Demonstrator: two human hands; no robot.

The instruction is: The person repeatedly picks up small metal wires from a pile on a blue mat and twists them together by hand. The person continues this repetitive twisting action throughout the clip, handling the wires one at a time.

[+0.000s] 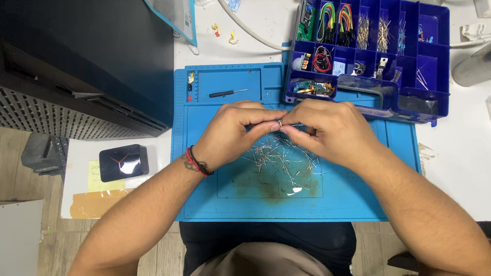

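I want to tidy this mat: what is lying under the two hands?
A loose pile of thin wire-legged parts lies on the blue mat below both hands; whatever lies directly beneath the palms is covered.

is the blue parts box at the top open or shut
Open: the blue parts box shows its compartments bare, with coloured wires and small parts in view, and no lid over them.

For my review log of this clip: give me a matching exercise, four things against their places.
Things:
1. small screwdriver
2. pile of wire-legged components
3. blue compartment box
4. small dark clock

Places:
A. beyond the mat's far right corner
B. on the mat, under the hands
C. on the table left of the mat
D. in the mat's top tray

Pairs: 1-D, 2-B, 3-A, 4-C
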